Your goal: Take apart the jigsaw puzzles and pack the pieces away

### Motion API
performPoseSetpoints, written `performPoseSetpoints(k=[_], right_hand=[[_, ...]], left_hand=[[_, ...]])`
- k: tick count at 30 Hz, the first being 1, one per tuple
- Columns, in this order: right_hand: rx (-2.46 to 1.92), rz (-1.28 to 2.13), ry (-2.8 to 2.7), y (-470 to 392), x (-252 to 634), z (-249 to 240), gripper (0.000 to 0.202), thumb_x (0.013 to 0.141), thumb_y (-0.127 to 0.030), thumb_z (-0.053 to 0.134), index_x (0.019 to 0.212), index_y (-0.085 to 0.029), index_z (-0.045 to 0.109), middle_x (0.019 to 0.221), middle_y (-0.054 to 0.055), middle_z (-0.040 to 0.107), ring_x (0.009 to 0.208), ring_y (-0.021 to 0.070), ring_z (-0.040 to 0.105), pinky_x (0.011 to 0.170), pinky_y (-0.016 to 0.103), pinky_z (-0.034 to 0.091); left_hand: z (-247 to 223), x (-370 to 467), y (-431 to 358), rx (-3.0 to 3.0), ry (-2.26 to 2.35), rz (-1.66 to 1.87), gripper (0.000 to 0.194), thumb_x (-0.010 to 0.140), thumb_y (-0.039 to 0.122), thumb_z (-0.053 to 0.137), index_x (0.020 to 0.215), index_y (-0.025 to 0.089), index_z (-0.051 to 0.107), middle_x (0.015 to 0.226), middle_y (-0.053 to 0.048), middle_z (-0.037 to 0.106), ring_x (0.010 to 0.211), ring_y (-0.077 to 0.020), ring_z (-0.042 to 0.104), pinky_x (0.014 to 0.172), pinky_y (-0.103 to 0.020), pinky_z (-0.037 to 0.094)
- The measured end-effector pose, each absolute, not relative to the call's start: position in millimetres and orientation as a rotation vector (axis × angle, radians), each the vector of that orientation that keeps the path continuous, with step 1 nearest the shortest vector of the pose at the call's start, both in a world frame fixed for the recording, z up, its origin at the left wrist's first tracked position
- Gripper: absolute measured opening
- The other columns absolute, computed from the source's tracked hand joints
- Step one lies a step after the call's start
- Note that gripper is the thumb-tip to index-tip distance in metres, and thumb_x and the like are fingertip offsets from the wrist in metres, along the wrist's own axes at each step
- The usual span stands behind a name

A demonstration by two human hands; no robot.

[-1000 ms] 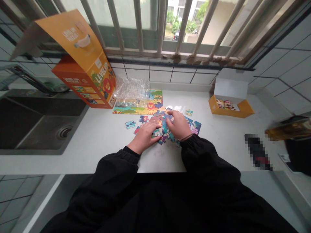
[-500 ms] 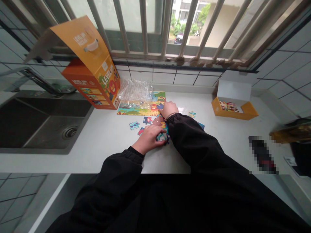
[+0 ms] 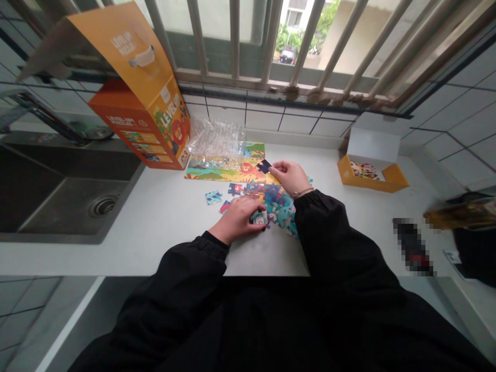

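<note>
My right hand [image 3: 291, 177] pinches a dark blue puzzle piece [image 3: 264, 166] above the right end of a colourful picture sheet [image 3: 217, 174]. Curled around a few puzzle pieces [image 3: 259, 217], my left hand [image 3: 241, 215] rests on the counter, thumb and fingers at their edges. Between and below the hands spreads a heap of teal and purple puzzle pieces [image 3: 284, 212], partly behind the right sleeve. Left of the heap lie a blue piece [image 3: 213, 197] and a dark piece with a red figure [image 3: 236, 189].
Crumpled clear plastic wrap [image 3: 215, 139] covers part of the sheet. A tall orange puzzle box [image 3: 143, 132] stands open beside the sink [image 3: 77, 212]. At the right sits a small open yellow box [image 3: 372, 178] with pieces inside. Window bars [image 3: 235, 41] rise behind the counter.
My right hand has moved right and lifted, now with a dark blue piece in its fingers, uncovering the heap. My left hand stays nearly in place. The view has shifted slightly.
</note>
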State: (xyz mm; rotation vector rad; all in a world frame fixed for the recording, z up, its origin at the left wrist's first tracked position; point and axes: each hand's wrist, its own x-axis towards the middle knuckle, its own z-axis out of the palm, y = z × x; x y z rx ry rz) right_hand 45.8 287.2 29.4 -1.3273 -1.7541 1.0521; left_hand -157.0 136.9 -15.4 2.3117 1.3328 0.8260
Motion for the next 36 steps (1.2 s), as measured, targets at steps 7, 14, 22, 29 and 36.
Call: performPoseSetpoints(k=[7, 14, 22, 29, 36], right_hand=[[-1.415, 1.495, -1.680, 219.4, 83.0, 20.9, 0.047, 0.083, -0.068, 0.079, 0.090, -0.022, 0.075, 0.076, 0.000, 0.071, 0.060, 0.0133, 0.057, 0.052, 0.025, 0.046], [-1.427, 1.511, -1.973, 191.0, 82.0, 4.3, 0.040, 0.090, -0.059, 0.072, 0.077, -0.022, 0.072, 0.062, -0.003, 0.064, 0.053, 0.0126, 0.053, 0.049, 0.025, 0.035], [-1.497, 1.207, -2.036, 188.2, 85.5, 10.6, 0.023, 0.088, -0.036, 0.083, 0.104, -0.022, 0.076, 0.081, 0.002, 0.080, 0.067, 0.0178, 0.072, 0.060, 0.027, 0.051], [-1.038, 0.671, -1.947, 169.9, 74.9, 23.2, 0.019, 0.102, -0.030, 0.069, 0.119, -0.026, 0.074, 0.111, 0.007, 0.082, 0.101, 0.0238, 0.079, 0.094, 0.040, 0.063], [-0.705, 0.568, -2.375, 158.5, 54.9, -1.5, 0.020, 0.108, -0.020, 0.059, 0.102, -0.027, 0.077, 0.106, 0.006, 0.083, 0.113, 0.0238, 0.077, 0.102, 0.040, 0.058]], left_hand=[[-21.0, -156.7, 136.0, 2.137, 1.343, 1.017, 0.087, 0.080, 0.035, 0.096, 0.154, 0.027, 0.050, 0.125, -0.008, 0.077, 0.117, -0.0291, 0.075, 0.104, -0.045, 0.058], [-19.7, -157.0, 136.3, 2.171, 1.394, 0.957, 0.100, 0.079, 0.032, 0.096, 0.164, 0.028, 0.043, 0.143, -0.012, 0.070, 0.122, -0.0294, 0.073, 0.107, -0.046, 0.058], [-11.9, -157.0, 138.0, 2.284, 1.289, 0.859, 0.032, 0.087, 0.031, 0.089, 0.115, 0.026, 0.075, 0.128, -0.009, 0.078, 0.135, -0.0338, 0.068, 0.114, -0.054, 0.053], [-16.0, -155.7, 137.2, 2.152, 1.363, 0.955, 0.098, 0.077, 0.037, 0.099, 0.161, 0.030, 0.047, 0.133, -0.009, 0.073, 0.116, -0.0300, 0.074, 0.106, -0.049, 0.057], [-13.8, -159.3, 131.9, 2.104, 1.294, 1.044, 0.120, 0.069, 0.040, 0.106, 0.168, 0.033, 0.039, 0.145, -0.012, 0.064, 0.129, -0.0324, 0.068, 0.111, -0.051, 0.058]])
